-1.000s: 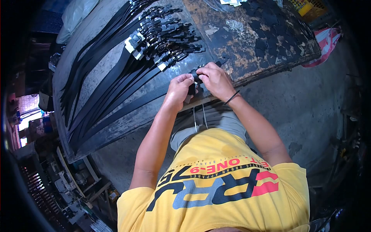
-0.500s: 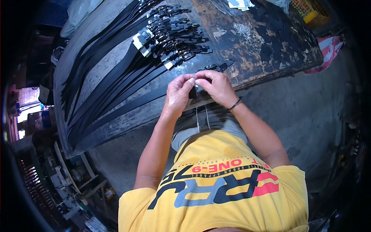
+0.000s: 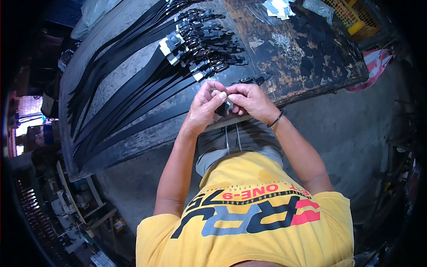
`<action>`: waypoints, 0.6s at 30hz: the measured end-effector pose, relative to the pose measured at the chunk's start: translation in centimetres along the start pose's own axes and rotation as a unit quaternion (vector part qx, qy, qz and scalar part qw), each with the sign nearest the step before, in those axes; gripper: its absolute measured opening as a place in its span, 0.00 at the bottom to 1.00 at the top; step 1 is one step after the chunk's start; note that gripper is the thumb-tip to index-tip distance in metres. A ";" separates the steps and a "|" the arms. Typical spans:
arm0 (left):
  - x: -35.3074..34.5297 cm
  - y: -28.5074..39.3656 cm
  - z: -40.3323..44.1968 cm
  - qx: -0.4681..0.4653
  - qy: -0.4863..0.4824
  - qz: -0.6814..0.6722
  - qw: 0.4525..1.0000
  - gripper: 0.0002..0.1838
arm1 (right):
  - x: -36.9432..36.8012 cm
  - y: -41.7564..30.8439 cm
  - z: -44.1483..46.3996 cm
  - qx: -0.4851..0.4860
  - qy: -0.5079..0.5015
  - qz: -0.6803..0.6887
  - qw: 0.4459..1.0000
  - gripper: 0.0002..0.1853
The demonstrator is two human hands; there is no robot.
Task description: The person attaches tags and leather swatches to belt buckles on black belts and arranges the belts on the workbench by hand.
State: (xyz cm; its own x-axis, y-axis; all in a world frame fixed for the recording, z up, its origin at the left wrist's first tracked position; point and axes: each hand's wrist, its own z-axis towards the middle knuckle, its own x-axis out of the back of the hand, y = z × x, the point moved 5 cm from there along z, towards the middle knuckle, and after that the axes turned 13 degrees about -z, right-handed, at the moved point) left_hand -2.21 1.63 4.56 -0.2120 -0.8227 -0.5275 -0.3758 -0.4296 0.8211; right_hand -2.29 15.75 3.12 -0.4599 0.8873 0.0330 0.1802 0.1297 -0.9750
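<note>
My left hand [image 3: 207, 106] and my right hand [image 3: 250, 102] meet at the near edge of the table, fingertips pinched together. Between them is a small dark piece [image 3: 223, 109] with a pale bit beside it; the fingers partly hide both. Just beyond my right hand lies a black buckle [image 3: 249, 81] on the table. To the left, several long black straps [image 3: 133, 100] fan across the tabletop, their buckles [image 3: 213, 46] bunched near the middle. White tags [image 3: 171, 46] sit among the straps.
The worn table [image 3: 284, 82] has peeling dark patches on its right part. White papers [image 3: 279, 8] and a clear plastic bag [image 3: 319, 9] lie at its far side. Beyond are a yellow crate [image 3: 356, 20] and a red-and-white bag [image 3: 377, 66]. Machinery parts [image 3: 73, 202] stand at lower left.
My right hand has come off the black buckle, which now lies beyond it. Both hands' fingertips have closed together over the small dark piece. The view has shifted slightly.
</note>
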 end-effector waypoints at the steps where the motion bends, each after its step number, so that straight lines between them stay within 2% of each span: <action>1: 0.2 0.1 0.0 -0.001 -0.001 -0.001 1.000 0.12 | 0.1 0.1 0.0 -0.004 0.009 -0.009 1.000 0.11; 3: 0.5 0.1 -0.1 0.013 -0.022 0.039 0.999 0.10 | 0.1 0.0 0.0 0.000 0.016 -0.024 1.000 0.10; 11: 0.7 0.2 -0.1 0.006 -0.051 -0.001 0.999 0.08 | -0.1 -0.9 -0.2 -0.001 0.042 -0.055 0.998 0.08; 13: 1.1 -0.1 0.1 0.010 -0.061 -0.015 0.998 0.09 | 0.3 -1.6 -0.1 0.075 0.109 -0.171 0.976 0.09; 17: 1.2 -0.5 0.7 -0.010 -0.080 -0.041 0.996 0.09 | 0.0 -2.4 -0.2 0.055 0.080 -0.139 0.986 0.09; 18: 1.3 -0.4 0.8 -0.027 -0.083 -0.043 0.995 0.09 | -0.1 -2.0 -0.2 0.019 0.051 -0.095 0.994 0.09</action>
State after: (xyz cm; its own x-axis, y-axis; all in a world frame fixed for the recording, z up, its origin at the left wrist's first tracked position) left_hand -3.07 1.06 3.37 -0.3294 -0.7112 -0.6210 -0.3511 -0.5183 0.7798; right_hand -2.42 15.50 5.15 -0.3908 0.8893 0.2376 0.0646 0.2839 -0.9567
